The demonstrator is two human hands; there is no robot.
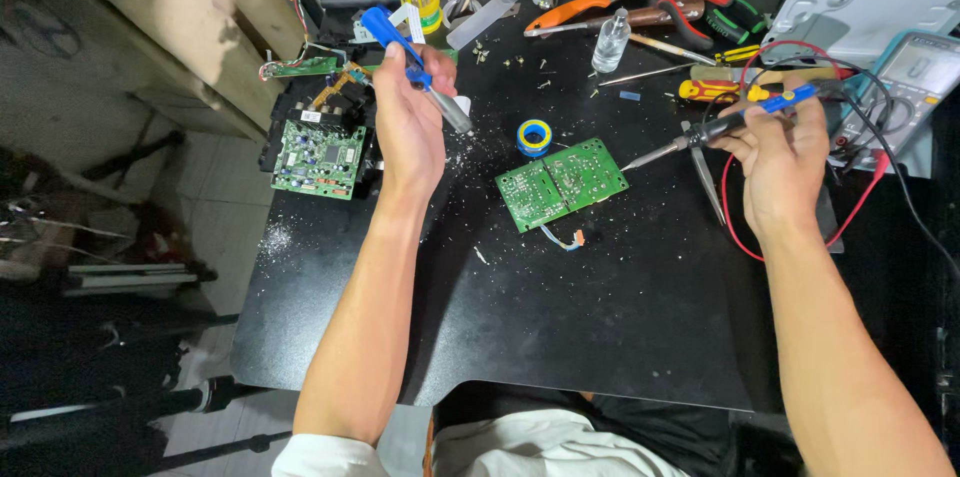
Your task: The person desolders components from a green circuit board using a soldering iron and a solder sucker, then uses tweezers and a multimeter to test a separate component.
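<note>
Hands hover over a black worktable (560, 337), seen from the head camera looking straight down. The left hand (408, 127) is curled closed around a blue-handled desoldering pump (415, 69), thumb pressed near its top, the pump's grey barrel slanting down to the right and ending above the table surface. The right hand (782, 152) is closed in a pen-like pinch on a soldering iron (715, 129) with a blue and black grip; the iron's metal tip points left and sits just beside the right edge of a green circuit board (560, 184). That board lies flat near the middle of the table, between the two hands, tilted slightly, with a short wire and small connector trailing from its lower edge. A blue and yellow roll of solder wire (534, 136) lies just above the board.

To the left of the left wrist, a second green circuit board (320, 159) rests on a dark block at the table's edge. Along the far side lie orange-handled pliers (585, 5), a small clear bottle (611, 41) and scattered screws. A multimeter (915, 77) sits at the right, its red and black leads looping around the right hand. Tweezers (706, 177) lie below the iron.
</note>
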